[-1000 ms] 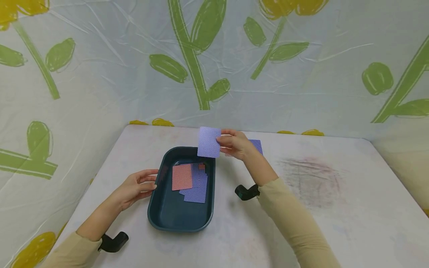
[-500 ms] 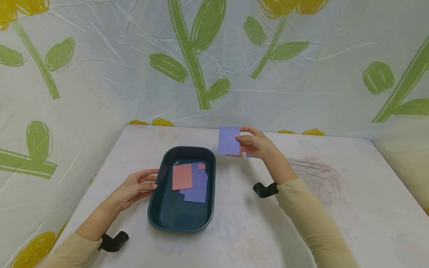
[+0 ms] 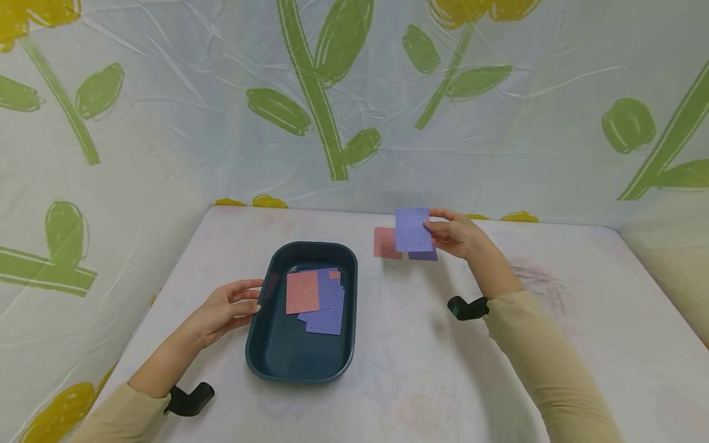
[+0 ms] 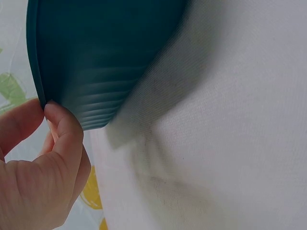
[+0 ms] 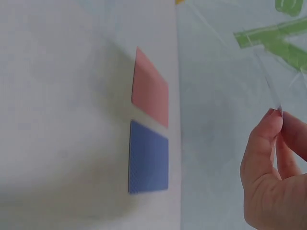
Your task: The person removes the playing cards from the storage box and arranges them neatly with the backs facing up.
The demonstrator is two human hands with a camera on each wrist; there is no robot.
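My right hand pinches a blue-patterned playing card by its right edge, raised above the table near the back. In the right wrist view, thumb and fingertips meet on that card, seen nearly edge-on. Below it lie a red-backed card and a blue-backed card, side by side; in the head view the held card partly covers both. My left hand grips the left rim of a dark teal tray, thumb and finger pinching it in the left wrist view. Inside lie a red card and several overlapping blue cards.
A white table bears the tray and cards, with a smudged dark patch right of the right forearm. Behind it hangs a pale sheet printed with green stems. Each wrist carries a black camera mount.
My right hand has moved right with the blue card, from over the tray's back right corner to above the two table cards. The left hand and tray stay in place.
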